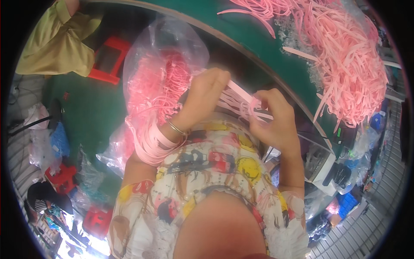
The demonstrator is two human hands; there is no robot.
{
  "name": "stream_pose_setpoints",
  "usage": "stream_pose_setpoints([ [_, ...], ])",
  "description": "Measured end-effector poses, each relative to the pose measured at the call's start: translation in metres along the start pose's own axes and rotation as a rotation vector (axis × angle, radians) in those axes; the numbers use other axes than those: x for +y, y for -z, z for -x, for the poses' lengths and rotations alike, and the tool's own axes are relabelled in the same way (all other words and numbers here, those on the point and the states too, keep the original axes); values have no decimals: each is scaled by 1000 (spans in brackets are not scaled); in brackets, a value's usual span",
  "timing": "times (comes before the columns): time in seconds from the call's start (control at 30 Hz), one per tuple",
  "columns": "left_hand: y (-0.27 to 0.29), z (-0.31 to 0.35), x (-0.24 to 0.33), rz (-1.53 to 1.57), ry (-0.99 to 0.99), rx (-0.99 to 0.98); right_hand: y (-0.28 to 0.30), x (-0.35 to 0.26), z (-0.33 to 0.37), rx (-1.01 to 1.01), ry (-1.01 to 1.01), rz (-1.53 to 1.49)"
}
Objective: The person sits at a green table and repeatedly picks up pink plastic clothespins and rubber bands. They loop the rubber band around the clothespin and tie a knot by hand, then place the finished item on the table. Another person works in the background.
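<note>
My left hand [208,91] is closed round one end of several flat pale-pink straps [239,91], in front of my body. These straps run across to my right hand [275,115], whose thumb and fingers pinch them at a small loop. A thick bundle of pink straps [151,139] hangs looped round my left forearm, beside a bracelet [177,129]. Past my left hand stands a clear plastic bag [168,32] filled with bright pink strands [177,73]. My fingers hide parts of the straps they grip.
A large tangled heap of pink straps [351,69] lies on the green table [241,36] at the far right. Red stools [113,60] and plastic bags [41,134] stand on the floor to the left. Another person's yellow-green clothing [56,47] shows at the far left.
</note>
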State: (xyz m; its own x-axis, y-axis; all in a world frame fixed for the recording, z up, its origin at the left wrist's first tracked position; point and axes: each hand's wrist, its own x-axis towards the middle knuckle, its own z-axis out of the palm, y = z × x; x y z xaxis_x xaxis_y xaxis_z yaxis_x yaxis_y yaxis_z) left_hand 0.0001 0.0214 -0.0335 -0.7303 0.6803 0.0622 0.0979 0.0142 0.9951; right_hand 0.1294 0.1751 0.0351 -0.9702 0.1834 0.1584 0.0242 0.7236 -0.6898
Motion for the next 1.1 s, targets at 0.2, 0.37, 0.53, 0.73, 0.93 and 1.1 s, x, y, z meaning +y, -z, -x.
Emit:
stream_pose_setpoints([
  [0.2,-16,-17,-1,530,279,-429,29,11,-4,-140,-100,-326],
  [0.37,-25,-18,-4,641,342,-710,42,23,-6,-133,-55,-435],
  [0.53,-10,-14,12,464,330,-629,46,30,5,-230,-236,-455],
  [0.73,-3,-5,18,257,217,-564,29,41,18,-311,-340,-512],
  [0.93,-4,3,31,-2,43,-480,24,40,24,-300,-409,-756],
  [1.1,-3,2,31,58,124,-540,18,41,26,-235,-370,-785],
])
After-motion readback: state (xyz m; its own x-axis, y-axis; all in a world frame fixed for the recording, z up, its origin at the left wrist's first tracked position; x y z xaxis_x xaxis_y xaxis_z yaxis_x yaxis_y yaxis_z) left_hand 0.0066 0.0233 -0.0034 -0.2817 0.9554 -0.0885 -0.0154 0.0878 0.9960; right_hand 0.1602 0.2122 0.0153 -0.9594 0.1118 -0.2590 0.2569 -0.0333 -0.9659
